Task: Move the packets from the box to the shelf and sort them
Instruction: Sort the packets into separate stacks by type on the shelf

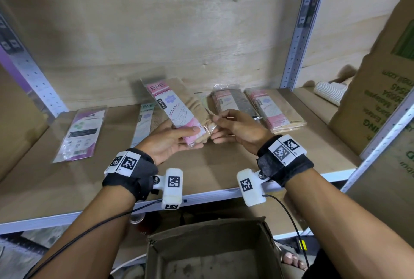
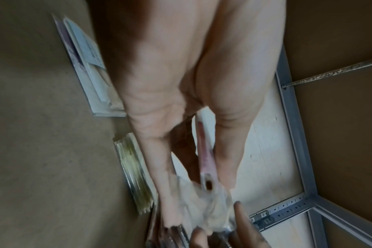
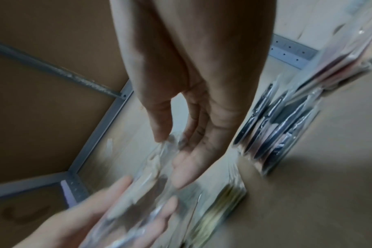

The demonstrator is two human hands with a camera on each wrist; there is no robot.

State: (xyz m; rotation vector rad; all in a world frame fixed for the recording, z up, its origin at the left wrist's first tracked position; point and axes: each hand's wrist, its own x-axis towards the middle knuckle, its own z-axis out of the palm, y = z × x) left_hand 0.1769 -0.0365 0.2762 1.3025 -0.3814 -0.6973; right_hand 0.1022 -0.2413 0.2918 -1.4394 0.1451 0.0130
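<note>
We see packets (image 1: 177, 108) in glossy, crinkled clear plastic over printed paper cards and soft beige cloth. The shelf (image 1: 215, 166) board looks like matt brown hardboard, its posts (image 1: 298, 32) painted perforated metal. The box (image 1: 208, 245) is rough, scuffed cardboard.

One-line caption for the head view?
Both hands, left and right, hold a pink packet above the shelf.
</note>
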